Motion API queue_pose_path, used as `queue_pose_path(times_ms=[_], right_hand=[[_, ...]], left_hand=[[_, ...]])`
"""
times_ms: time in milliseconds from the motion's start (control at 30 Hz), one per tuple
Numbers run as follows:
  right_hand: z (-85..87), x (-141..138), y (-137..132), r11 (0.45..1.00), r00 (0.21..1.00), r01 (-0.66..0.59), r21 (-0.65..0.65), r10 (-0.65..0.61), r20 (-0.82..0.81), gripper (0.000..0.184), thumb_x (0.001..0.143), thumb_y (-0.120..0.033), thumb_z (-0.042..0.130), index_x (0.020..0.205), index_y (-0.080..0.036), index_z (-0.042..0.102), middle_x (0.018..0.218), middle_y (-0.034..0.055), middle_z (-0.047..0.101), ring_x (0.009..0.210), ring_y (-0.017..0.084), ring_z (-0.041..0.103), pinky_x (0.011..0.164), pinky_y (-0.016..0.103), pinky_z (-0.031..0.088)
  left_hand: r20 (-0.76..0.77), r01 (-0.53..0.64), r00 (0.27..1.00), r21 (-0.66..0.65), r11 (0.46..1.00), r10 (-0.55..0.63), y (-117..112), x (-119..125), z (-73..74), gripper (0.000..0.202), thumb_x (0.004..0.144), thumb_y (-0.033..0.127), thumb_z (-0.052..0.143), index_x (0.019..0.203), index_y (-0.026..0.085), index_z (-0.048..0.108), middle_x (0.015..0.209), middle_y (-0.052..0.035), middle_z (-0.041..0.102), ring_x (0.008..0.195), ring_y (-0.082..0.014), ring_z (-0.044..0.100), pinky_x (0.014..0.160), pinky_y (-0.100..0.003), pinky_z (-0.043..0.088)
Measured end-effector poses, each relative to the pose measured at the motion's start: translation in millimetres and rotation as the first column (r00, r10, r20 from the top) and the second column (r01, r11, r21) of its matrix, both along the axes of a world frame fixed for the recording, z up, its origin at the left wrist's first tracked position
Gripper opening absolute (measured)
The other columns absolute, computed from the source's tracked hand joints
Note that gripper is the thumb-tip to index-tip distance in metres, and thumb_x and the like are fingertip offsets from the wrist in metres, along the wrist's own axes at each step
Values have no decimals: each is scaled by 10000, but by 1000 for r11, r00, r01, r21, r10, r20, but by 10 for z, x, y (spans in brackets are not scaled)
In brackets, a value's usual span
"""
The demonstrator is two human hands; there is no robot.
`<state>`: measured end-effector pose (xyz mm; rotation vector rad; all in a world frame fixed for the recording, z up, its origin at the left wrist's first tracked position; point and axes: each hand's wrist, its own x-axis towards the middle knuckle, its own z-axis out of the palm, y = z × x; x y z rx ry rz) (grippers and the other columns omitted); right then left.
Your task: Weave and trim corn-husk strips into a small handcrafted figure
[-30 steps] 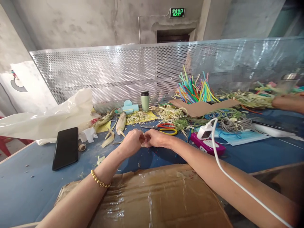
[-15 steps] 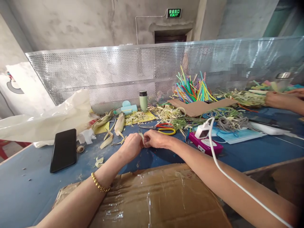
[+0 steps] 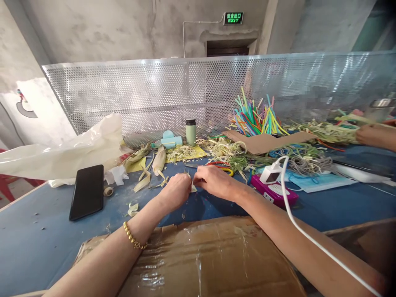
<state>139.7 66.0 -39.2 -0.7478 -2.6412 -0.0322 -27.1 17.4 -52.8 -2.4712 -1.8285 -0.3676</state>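
Observation:
My left hand (image 3: 178, 190) is closed in a pinch above the blue table, a gold bead bracelet (image 3: 133, 237) on its wrist. Close beside it, my right hand (image 3: 215, 180) has its fingertips drawn together. Between them shows a small pale strip of corn husk (image 3: 194, 188), mostly covered by the fingers. Scissors (image 3: 228, 170) with red and yellow handles lie just behind my right hand, partly hidden. A dry corn husk bundle (image 3: 159, 161) and loose husk pieces (image 3: 143, 180) rest beyond my left hand.
A taped cardboard box (image 3: 213, 255) is under my forearms. A black phone (image 3: 87, 192) lies left. To the right are a purple power strip (image 3: 274, 192) with a white cable, a blue mask (image 3: 321, 181) and coloured stems (image 3: 255, 117). Another person's hand (image 3: 375, 136) holds husks.
The view has shifted slightly, so the scene sits further right. My right hand has spread slightly away from the left, and more of the pale strip shows below the fingers.

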Motion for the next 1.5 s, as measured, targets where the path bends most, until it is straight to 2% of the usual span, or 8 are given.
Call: queue_pose_path(times_ms=[167, 333, 433, 667, 900, 1100, 1267, 1500], right_hand=[[-6, -30, -132, 999, 980, 16, 44, -24, 197, 181, 835, -75, 554, 810, -143, 720, 855, 77, 683, 748, 165, 625, 606, 250, 341], [-44, -68, -144, 991, 960, 1, 131, -38, 277, 238, 891, -97, 490, 786, -117, 703, 857, 109, 691, 756, 185, 636, 611, 268, 352], [-47, -68, -151, 989, 954, -34, 144, -10, 298, 242, 887, -72, 471, 806, -105, 697, 861, 112, 688, 751, 188, 634, 608, 274, 357], [-58, -32, -100, 988, 966, -124, 95, 98, 239, 231, 859, -24, 477, 792, -107, 682, 850, 87, 676, 734, 162, 632, 617, 259, 378], [-61, -48, -134, 984, 956, -117, 138, 74, 283, 255, 845, 12, 437, 836, -100, 666, 857, 96, 671, 748, 182, 634, 621, 269, 391], [-125, -56, -62, 984, 967, -136, 112, 107, 232, 203, 808, 0, 471, 810, -102, 647, 856, 86, 653, 743, 160, 614, 633, 252, 393], [-157, -58, -43, 988, 980, -107, 114, 85, 182, 159, 793, -27, 505, 831, -103, 640, 860, 87, 643, 760, 165, 605, 646, 252, 399], [-177, -66, -49, 995, 993, -16, 94, 5, 119, 149, 831, -50, 504, 856, -109, 639, 831, 95, 647, 765, 174, 605, 666, 261, 385]], left_hand=[[-50, -3, 999, -10, 1000, 2, -33, 18, 27, 245, 768, 47, 461, 754, 143, 686, 816, -105, 705, 784, -223, 652, 686, -305, 461], [-156, 25, 987, 17, 1000, -22, -100, 59, 78, 286, 781, 17, 406, 786, 122, 671, 850, -124, 691, 797, -217, 633, 710, -305, 449], [-177, 45, 983, 1, 999, -44, -96, 49, 58, 291, 786, 14, 396, 814, 114, 668, 840, -131, 689, 802, -226, 630, 706, -307, 441], [-153, 17, 988, -32, 999, -22, -73, 19, 33, 297, 789, 10, 394, 800, 131, 664, 821, -120, 692, 791, -221, 641, 685, -300, 437], [-203, -43, 979, -49, 998, 32, -110, 73, 118, 311, 807, 14, 390, 832, 125, 680, 855, -155, 706, 837, -244, 670, 720, -315, 468], [-227, -40, 973, -15, 999, 35, -132, 88, 78, 304, 781, 12, 402, 828, 129, 678, 864, -142, 705, 841, -246, 677, 720, -316, 482], [-171, -30, 985, 19, 999, 33, -78, 47, 27, 253, 783, 66, 428, 765, 134, 671, 820, -140, 704, 794, -249, 677, 688, -322, 472], [-19, -29, 999, -26, 999, 28, -26, -31, 32, 248, 740, 90, 467, 761, 159, 705, 776, -106, 721, 764, -231, 674, 658, -300, 449]])
